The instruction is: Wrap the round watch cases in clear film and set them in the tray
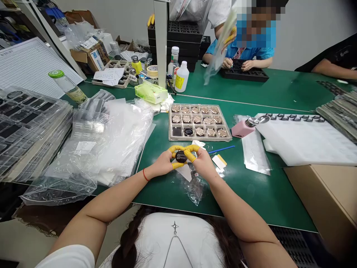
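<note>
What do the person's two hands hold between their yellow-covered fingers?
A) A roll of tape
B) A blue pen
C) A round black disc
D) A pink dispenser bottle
C: the left hand and right hand pinch the round black disc in yellow finger cots.

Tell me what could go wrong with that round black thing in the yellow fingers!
The black disc is pinched only by the yellow finger cots on the left hand and right hand, so it might slip. It could then hit the tray of round badges just ahead, or drop into the crumpled clear plastic bag below and get scratched or lost.
</note>
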`<state>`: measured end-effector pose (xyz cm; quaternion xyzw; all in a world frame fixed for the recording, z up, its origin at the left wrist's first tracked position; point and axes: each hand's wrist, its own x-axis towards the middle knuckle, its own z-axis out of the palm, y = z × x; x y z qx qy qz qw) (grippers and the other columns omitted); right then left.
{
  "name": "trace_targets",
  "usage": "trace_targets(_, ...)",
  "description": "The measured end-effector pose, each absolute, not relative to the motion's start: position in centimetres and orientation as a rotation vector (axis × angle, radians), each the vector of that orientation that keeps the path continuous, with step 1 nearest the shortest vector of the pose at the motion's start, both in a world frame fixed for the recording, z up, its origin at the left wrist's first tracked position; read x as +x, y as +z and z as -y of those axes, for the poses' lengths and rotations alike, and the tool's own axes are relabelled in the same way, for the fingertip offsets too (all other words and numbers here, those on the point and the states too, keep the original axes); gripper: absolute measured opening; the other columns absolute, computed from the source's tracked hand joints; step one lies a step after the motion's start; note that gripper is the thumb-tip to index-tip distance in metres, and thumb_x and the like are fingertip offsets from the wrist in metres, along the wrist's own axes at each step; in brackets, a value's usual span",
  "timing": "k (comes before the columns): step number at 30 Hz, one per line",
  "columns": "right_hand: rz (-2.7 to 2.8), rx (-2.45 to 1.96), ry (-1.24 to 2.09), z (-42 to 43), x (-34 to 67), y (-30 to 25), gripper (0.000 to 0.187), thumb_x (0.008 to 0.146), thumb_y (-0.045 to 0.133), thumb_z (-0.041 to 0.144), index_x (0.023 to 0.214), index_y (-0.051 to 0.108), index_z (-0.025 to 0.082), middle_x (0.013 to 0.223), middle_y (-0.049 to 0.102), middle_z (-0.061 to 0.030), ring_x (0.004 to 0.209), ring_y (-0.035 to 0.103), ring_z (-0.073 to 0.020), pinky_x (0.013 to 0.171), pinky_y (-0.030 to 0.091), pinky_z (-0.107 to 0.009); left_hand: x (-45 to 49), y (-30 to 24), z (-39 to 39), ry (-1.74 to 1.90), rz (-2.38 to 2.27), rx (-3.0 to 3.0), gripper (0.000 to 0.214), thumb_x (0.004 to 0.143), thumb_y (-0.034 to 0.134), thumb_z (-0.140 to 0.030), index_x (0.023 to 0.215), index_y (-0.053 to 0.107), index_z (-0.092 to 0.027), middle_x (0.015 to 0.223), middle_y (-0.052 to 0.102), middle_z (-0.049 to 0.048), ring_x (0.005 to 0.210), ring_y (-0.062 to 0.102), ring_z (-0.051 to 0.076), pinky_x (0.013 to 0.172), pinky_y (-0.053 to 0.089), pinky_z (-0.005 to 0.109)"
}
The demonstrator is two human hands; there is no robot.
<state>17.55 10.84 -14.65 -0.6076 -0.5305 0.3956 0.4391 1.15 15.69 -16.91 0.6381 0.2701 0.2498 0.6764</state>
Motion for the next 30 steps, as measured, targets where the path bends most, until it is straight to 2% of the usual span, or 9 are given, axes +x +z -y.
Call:
trace_targets(20, 1.332, -1.555, 0.918, -10.59, 17.17, -14.14, 0.018, 0.079, 0.057, 0.038, 0.075, 0.061, 0.021, 0.094, 0.066, -0.0045, 0.089, 0.058, -0.0218, 0.081, 0.045, -0.037, 1.13, -17.01, -15.8, 0.56, -0.59, 1.445, 0.049, 0.073, 0.07, -0.025, 0.116, 0.047, -0.021, 0.095, 0.068, 0.0039, 0.089, 0.066, 0.018, 0.079, 0.051, 0.029)
trace_targets(30, 1.407, -1.534, 0.845, -10.7, 17.05, -14.64, 0.014, 0.081, 0.055, 0.034, 0.077, 0.062, 0.022, 0.092, 0.067, -0.0042, 0.09, 0.058, -0.0217, 0.084, 0.043, -0.037, 1.17, -17.06, -15.72, 0.555, -0.621, 1.442, 0.05, 0.072, 0.071, -0.027, 0.116, 0.047, -0.02, 0.095, 0.066, 0.0045, 0.089, 0.066, 0.019, 0.079, 0.051, 0.031)
